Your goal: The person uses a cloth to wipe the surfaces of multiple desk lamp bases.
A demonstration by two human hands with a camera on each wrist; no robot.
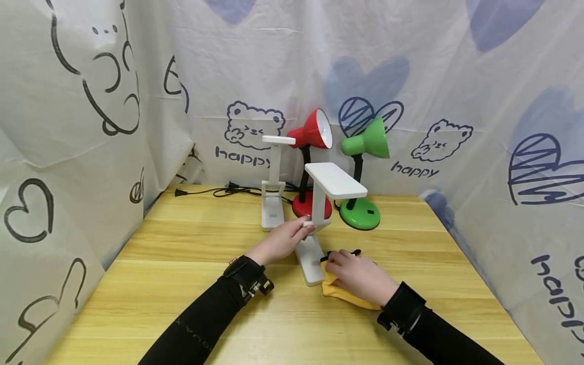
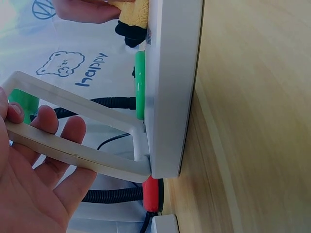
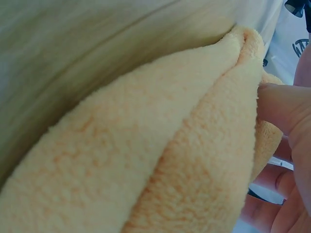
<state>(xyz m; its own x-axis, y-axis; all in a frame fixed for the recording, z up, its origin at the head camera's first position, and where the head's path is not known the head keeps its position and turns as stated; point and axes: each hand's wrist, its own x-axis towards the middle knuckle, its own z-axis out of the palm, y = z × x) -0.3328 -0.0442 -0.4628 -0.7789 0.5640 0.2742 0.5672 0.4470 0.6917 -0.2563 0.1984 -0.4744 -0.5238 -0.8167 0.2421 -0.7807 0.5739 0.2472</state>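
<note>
A white desk lamp (image 1: 311,261) stands upright near the middle of the table, its flat head tilted out over the right side. My left hand (image 1: 284,240) grips the lamp's hinged frame (image 2: 73,154) just above the base, fingers curled round one bar in the left wrist view. At the right edge of the base, my right hand (image 1: 361,276) holds a folded yellow cloth (image 1: 349,295) with a black edge or strap. The fluffy cloth (image 3: 146,145) fills much of the right wrist view, pinched by the thumb. Its contact with the base is partly hidden.
Behind stand a second white lamp (image 1: 272,210), a red lamp (image 1: 312,133) and a green lamp (image 1: 360,215). Black cords with a plug (image 1: 181,192) lie along the back of the wooden table (image 1: 191,243). A printed white curtain (image 1: 255,56) surrounds the table.
</note>
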